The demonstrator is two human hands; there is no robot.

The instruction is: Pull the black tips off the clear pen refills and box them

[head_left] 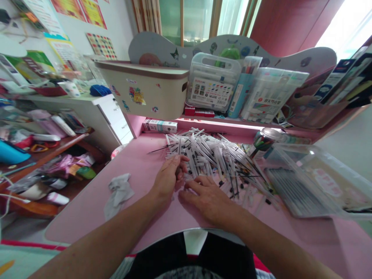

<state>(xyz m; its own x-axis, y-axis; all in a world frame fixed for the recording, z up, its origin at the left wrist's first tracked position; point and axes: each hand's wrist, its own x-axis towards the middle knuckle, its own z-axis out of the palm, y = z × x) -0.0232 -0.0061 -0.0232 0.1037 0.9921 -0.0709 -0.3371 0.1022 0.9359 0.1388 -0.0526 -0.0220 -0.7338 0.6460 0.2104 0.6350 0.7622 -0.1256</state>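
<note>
A loose pile of pen parts [209, 151], mostly white and clear tubes with thin black refills and small black caps, is heaped on the pink desk [130, 155]. At the pile's near left edge, my left hand [170, 174] has its fingers curled in; what they hold, if anything, is hidden. Close beside it, my right hand [207, 197] rests low over the desk with fingers bent and closed at the pile's near edge. Clear bits lie by its fingertips, but I cannot make out what it grips. The two hands nearly touch.
A clear plastic box [328, 182] stands at right, with a row of grey pens [296, 190] beside it. Behind are a jar of pens [266, 139], a cream bin [145, 93] and marker cases [213, 83] on a shelf. A crumpled tissue [118, 193] lies left.
</note>
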